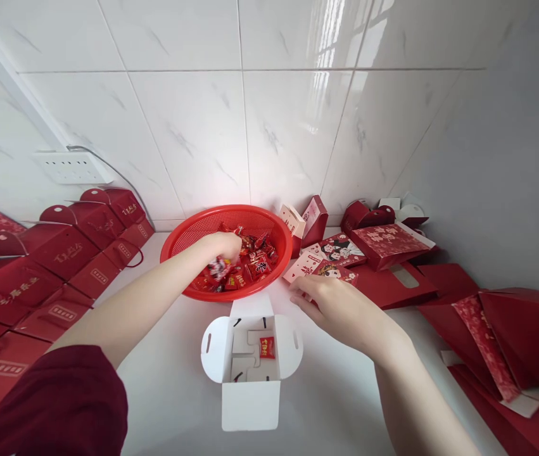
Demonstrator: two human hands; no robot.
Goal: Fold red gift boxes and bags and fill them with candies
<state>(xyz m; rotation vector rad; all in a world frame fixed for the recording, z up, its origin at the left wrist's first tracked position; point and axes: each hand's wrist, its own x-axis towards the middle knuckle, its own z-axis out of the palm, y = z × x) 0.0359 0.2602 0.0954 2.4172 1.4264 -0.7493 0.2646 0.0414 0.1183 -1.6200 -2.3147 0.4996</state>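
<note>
My left hand [225, 247] reaches into a red plastic basket [188, 237] of wrapped candies [257, 266]. Its fingers are blurred and partly hidden, next to a red-and-white wrapped piece [219, 269]. Over the white table, right of the basket, my right hand [314, 296] hovers beside flat printed red and pink packets [303, 265], its fingers apart and holding nothing. Below the basket stands an unfolded white box [250, 405] with its flaps spread and one small red packet [266, 348] inside.
Rows of closed dark red boxes [64, 253] fill the left side. Folded and flat red cartons [393, 285] lie at the right, with larger ones [516, 342] nearer. A tiled wall [193, 126] rises behind, with a power strip [74, 168] at the left.
</note>
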